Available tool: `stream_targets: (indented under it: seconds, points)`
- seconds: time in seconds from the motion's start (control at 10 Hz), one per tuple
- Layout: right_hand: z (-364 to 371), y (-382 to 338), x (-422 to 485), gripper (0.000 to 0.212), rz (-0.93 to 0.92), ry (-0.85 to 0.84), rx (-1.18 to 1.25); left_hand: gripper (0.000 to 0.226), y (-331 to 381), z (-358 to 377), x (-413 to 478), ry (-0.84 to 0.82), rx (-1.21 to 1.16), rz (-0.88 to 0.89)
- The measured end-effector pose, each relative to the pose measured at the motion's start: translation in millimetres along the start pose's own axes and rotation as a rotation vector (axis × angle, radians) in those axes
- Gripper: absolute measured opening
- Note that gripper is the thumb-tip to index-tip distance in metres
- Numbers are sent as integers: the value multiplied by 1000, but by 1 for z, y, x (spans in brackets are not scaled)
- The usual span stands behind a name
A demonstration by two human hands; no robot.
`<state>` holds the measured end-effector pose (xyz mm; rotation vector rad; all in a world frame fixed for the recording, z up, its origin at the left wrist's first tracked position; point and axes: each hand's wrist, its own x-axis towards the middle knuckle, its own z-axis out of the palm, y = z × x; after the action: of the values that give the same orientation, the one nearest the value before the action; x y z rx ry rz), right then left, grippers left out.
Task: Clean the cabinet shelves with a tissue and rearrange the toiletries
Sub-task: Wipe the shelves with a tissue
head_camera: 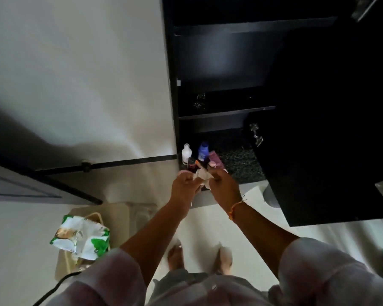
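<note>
Both my hands hold a crumpled white tissue point(202, 175) in front of the dark cabinet's lowest shelf point(237, 160). My left hand point(185, 187) pinches its left side and my right hand point(222, 186) pinches its right side. Just behind the tissue stand several toiletries on the shelf's left end: a white bottle point(186, 153), a blue bottle point(203, 151), a pink tube point(215, 159) and a small dark red bottle point(192, 164). Two bare dark shelves point(228, 112) sit higher up in the cabinet.
The open cabinet door point(332, 151) hangs at the right with a metal hinge point(256, 134). A green-and-white wipes packet point(81, 237) lies on a beige stand at lower left. A white wall point(75, 74) fills the left. My feet point(199, 257) are on the pale floor.
</note>
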<state>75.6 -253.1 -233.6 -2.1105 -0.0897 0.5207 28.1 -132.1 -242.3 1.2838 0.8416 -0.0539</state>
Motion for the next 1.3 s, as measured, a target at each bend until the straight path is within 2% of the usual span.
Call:
stream_targets:
  seconds: [0.1,0.2,0.3,0.4,0.5,0.6,0.8,0.9,1.0,1.1,1.2,1.3]
  points:
    - [-29,35,-6,23,25,44,9,4,-10,51,-7,-141,66,-35]
    - [-50,60,-8,30,63,117,40,20,-23,80,-8,-246,161,-36]
    - [-73,98,-3,23,105,148,68,22,-43,109,-8,-369,267,-106]
    - [-89,133,9,13,146,142,29,27,-61,129,-2,-386,427,-18]
    - [-96,150,17,8,140,193,-25,37,-79,141,8,-364,756,154]
    - [-103,162,37,22,55,238,-105,59,-95,149,27,-327,1129,256]
    - [-91,176,87,25,-188,116,-389,74,-114,148,60,-279,1415,368]
    - [-69,190,105,31,-190,-97,-531,73,-127,144,69,-246,1490,397]
    - [-57,198,105,43,-278,-280,-611,72,-135,141,67,-230,1523,399]
    - [-67,210,106,48,-454,-336,-757,73,-137,139,66,-239,1572,412]
    - [-81,220,111,46,-308,-192,-722,73,-136,139,67,-251,1589,414]
    - [-99,230,115,48,-127,-49,-1063,73,-132,139,69,-254,1594,414]
